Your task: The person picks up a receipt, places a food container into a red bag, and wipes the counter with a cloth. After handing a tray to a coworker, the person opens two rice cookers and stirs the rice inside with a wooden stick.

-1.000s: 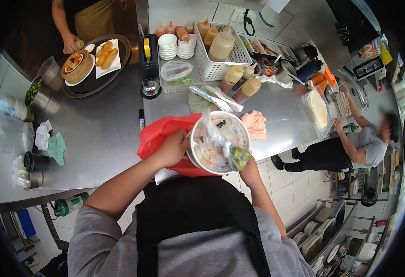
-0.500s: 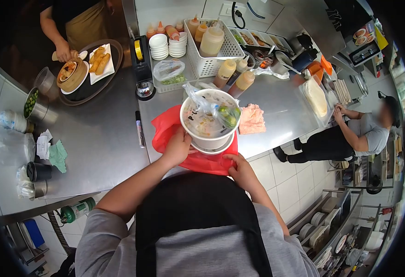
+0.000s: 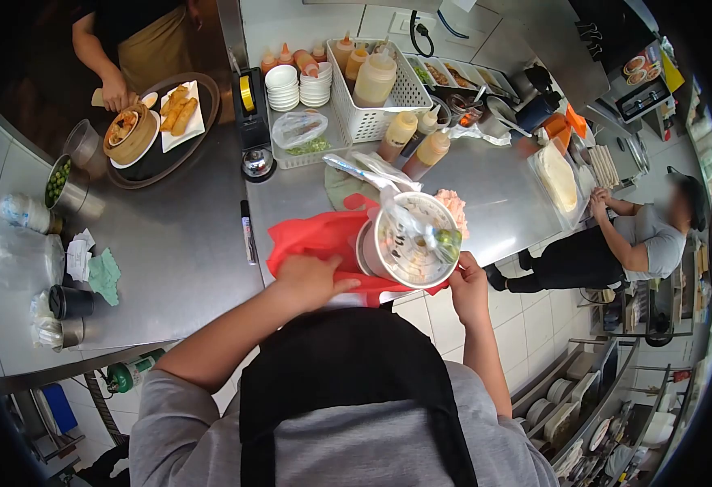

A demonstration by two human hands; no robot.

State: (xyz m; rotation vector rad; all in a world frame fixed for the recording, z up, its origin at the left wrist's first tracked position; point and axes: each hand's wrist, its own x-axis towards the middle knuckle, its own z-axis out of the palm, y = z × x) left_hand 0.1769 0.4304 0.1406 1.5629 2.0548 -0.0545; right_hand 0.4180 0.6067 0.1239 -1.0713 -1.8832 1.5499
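A white round tub (image 3: 413,272) with a clear lid leans to the right over a red plastic bag (image 3: 315,235); a second white rim shows beneath it. On the lid rests a small clear bag of green citrus (image 3: 447,242). My left hand (image 3: 307,280) lies on the bag left of the tub, thumb and fingers apart. Close against the tub's right side, my right hand (image 3: 468,284) is closed on the bag's edge. Its fingertips are partly hidden. Behind the tub lie a pink cloth (image 3: 453,209) and a green cloth (image 3: 346,191).
Sauce bottles (image 3: 396,136) and a white basket (image 3: 368,122) stand at the back, near a call bell (image 3: 257,162) and a marker (image 3: 247,231). A person's hand (image 3: 117,93) is at a food tray (image 3: 141,178). Another person (image 3: 624,235) stands at right.
The tub has shifted right and tipped over to the right. My left hand has come off it onto the bag. My right hand has moved right and up with the bag's edge.
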